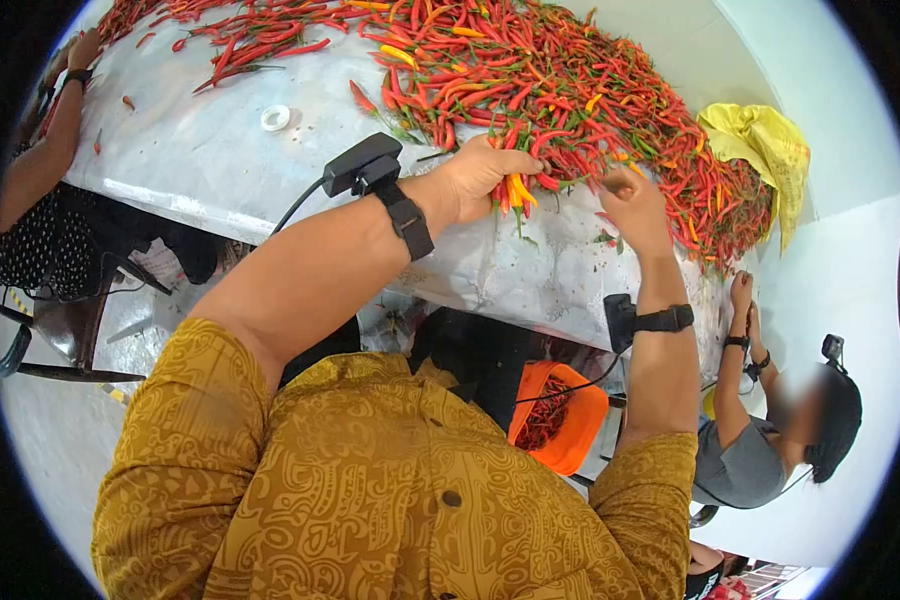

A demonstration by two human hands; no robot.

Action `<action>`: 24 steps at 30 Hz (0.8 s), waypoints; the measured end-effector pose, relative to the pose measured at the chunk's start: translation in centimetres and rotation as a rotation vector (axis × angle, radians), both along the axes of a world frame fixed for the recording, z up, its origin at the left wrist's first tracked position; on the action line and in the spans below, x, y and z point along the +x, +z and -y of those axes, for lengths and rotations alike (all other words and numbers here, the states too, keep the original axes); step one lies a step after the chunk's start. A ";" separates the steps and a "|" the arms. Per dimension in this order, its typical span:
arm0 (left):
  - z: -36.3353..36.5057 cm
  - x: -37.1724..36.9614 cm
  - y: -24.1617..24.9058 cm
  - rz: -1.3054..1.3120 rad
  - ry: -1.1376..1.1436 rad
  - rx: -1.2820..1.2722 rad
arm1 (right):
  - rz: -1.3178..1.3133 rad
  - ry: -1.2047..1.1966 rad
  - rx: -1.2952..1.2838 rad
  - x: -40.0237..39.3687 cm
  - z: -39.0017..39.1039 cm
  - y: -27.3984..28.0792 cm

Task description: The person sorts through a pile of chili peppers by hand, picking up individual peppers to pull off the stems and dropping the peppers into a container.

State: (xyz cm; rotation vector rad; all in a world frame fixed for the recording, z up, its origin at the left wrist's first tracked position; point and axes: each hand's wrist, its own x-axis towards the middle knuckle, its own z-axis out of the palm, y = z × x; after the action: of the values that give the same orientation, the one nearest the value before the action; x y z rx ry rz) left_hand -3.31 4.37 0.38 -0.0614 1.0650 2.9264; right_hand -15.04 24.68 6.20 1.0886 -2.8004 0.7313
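Observation:
My left hand [475, 175] is closed around a small bunch of chili peppers [517, 192], red and orange, whose ends hang below the fingers over the table's near side. To its right, my right hand [635, 207] is raised at the near edge of the pile with its fingers curled together; whatever they hold, if anything, is hidden. Just beyond both hands spreads a large heap of chili peppers [530, 75], mostly red with some orange ones and green stems. A few bits of stem and leaf lie on the table between my hands.
The heap lies on a table with a pale, shiny cover [220, 130]. A white ring [275, 118] rests at left. A yellow sack [760, 150] stands at right. Below the edge is an orange bin [580, 425] holding red chilies. People sit at left [55, 150] and right [745, 450].

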 end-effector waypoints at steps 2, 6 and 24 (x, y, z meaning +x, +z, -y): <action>-0.1 0.1 0.0 -0.012 0.013 0.014 | -0.075 -0.025 0.249 -1.3 -1.9 -0.3; -0.3 0.0 0.0 -0.046 -0.018 0.003 | -0.106 -0.149 0.570 -2.2 -2.8 -1.3; 0.2 0.1 0.3 -0.010 -0.112 -0.015 | -0.048 0.065 0.347 -6.4 4.1 -1.7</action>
State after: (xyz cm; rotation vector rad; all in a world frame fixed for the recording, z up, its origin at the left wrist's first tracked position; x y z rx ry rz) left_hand -3.25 4.14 0.71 0.0129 1.0555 2.8220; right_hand -21.43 20.62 4.45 1.2293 -2.9314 0.2196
